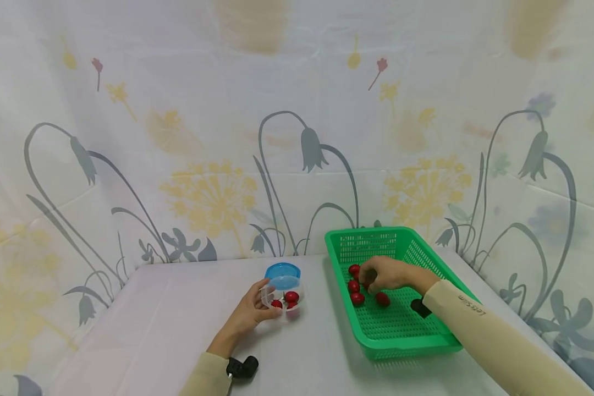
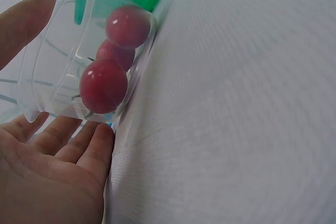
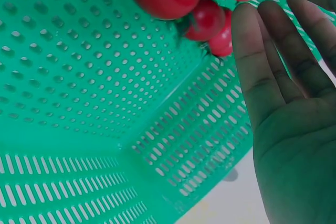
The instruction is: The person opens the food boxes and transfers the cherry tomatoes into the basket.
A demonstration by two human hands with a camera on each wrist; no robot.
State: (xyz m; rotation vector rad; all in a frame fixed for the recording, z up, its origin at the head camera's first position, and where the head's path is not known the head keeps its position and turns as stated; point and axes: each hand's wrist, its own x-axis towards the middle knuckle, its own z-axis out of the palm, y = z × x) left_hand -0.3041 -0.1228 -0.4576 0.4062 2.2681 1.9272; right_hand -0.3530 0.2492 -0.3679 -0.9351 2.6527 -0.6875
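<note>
With the left hand [image 1: 257, 305] holding the clear cup [image 2: 60, 66] between thumb and fingers, the right hand [image 1: 388, 272], its fingers slightly parted, should gently pinch single red tomatoes [image 1: 353, 286] toward nine o'clock in the green basket [image 1: 408, 345].

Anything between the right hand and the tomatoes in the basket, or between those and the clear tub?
Nothing visible separates the right hand from the tomatoes; it is beside them. Toward the clear tub, the side wall of the green basket stands between, so a tomato would probably need lifting over it. Nothing else shows.
</note>
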